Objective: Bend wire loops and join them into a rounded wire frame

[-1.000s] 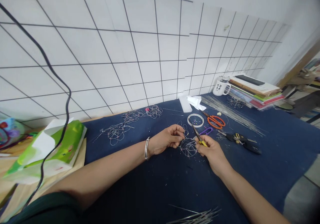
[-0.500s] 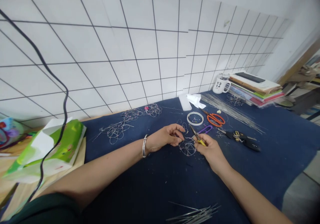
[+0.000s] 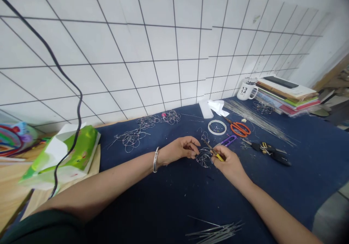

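Observation:
A round piece of looped thin wire (image 3: 204, 159) lies between my two hands over the dark blue cloth (image 3: 163, 196). My left hand (image 3: 180, 150), with a silver bangle at the wrist, pinches the left edge of this wire piece between thumb and fingers. In my right hand (image 3: 225, 159) are small yellow-handled pliers (image 3: 219, 157), their jaws pointing up and left, just above the wire piece. The fingertips of that hand are also close to the wire's right edge. Whether the jaws touch any wire is too small to tell.
Purple snips (image 3: 229, 140), orange scissors (image 3: 240, 129), a white ring dish (image 3: 217, 127) and black pliers (image 3: 272, 154) lie beyond my right hand. Wire tangles (image 3: 133, 138) sit back left, cut wires (image 3: 218, 233) at the front. A mug (image 3: 247, 89) and books (image 3: 289, 95) stand back right.
The view has shifted slightly, so the table things appear further right. The pliers in my right hand have tilted more to the left. Both hands keep their holds.

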Tool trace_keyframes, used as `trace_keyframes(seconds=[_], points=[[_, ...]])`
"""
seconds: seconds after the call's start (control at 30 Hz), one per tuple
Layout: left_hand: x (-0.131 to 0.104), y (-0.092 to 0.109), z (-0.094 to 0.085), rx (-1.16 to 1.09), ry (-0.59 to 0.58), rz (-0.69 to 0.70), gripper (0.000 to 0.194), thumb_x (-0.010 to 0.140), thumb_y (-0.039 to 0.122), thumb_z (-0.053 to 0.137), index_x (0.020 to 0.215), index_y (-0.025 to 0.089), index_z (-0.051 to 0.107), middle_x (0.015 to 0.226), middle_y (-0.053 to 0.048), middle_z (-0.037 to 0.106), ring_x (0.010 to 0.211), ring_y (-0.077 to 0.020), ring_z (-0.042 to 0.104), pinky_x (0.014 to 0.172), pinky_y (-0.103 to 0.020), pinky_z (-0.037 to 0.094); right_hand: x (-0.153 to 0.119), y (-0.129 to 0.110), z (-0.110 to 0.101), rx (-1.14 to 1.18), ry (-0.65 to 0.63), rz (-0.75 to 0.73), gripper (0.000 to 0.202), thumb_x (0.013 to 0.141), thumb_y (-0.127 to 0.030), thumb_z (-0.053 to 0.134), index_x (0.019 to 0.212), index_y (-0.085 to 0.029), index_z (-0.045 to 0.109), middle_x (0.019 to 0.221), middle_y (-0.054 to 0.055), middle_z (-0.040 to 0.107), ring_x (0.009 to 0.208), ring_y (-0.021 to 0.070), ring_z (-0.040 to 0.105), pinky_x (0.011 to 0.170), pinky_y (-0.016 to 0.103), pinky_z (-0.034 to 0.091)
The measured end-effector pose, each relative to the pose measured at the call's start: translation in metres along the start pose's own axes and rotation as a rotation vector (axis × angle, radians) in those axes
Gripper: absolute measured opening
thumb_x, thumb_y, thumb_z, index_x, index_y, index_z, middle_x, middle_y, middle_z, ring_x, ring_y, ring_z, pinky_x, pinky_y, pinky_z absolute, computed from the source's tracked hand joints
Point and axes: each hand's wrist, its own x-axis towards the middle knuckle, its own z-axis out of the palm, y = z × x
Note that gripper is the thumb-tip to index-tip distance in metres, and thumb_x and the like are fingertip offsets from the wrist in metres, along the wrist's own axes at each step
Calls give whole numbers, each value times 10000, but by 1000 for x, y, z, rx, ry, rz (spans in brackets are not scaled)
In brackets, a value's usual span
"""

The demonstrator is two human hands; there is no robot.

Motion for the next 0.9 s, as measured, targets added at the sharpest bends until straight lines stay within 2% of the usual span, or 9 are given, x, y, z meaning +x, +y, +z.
trace_keyframes(seconds=[0.1,0.2,0.27,0.4,0.57,0.73,0.9], points=[[-2,0,0,5,6,8,288,724,128,596,1000,150,516,892,-69,609,711,-108,565,697,-286,451,1,-1,-4,33,6,2,174,668,-283,574,817,-195,557,723,-10,560,651,138,501,615,250,385],[-2,-1,-1,20,18,9,277,731,142,594,997,152,518,898,-68,610,711,-105,567,693,-279,452,8,3,-15,-21,73,9,176,680,-298,563,827,-200,566,737,-3,580,654,144,511,628,264,388],[-3,-1,-2,29,22,4,272,734,151,593,995,154,519,904,-69,611,711,-104,569,690,-276,452,17,7,-24,-127,130,-16,187,670,-289,570,839,-208,575,742,0,597,671,157,528,651,281,389],[-5,2,-3,41,5,-6,253,742,156,584,988,150,523,911,-70,610,720,-104,570,697,-276,452,41,10,-33,-398,96,-89,234,654,-261,582,885,-229,585,775,4,618,692,166,547,669,286,382],[-5,5,-3,36,-3,-22,247,738,159,588,976,145,521,905,-59,610,713,-98,567,707,-280,456,70,4,-21,-688,1,-132,192,689,-261,541,874,-230,579,736,-10,611,686,149,543,631,243,360],[-5,5,-4,26,2,-32,237,738,162,590,965,149,521,891,-45,612,705,-94,563,728,-292,457,92,4,-9,-787,-40,-105,225,660,-266,581,881,-226,585,780,5,632,739,157,558,641,236,344],[-5,5,-4,28,7,-45,233,740,153,586,963,149,521,886,-42,607,706,-95,566,734,-300,457,101,8,-1,-875,-79,-62,231,637,-269,592,865,-238,610,797,29,649,751,192,571,611,258,329]])
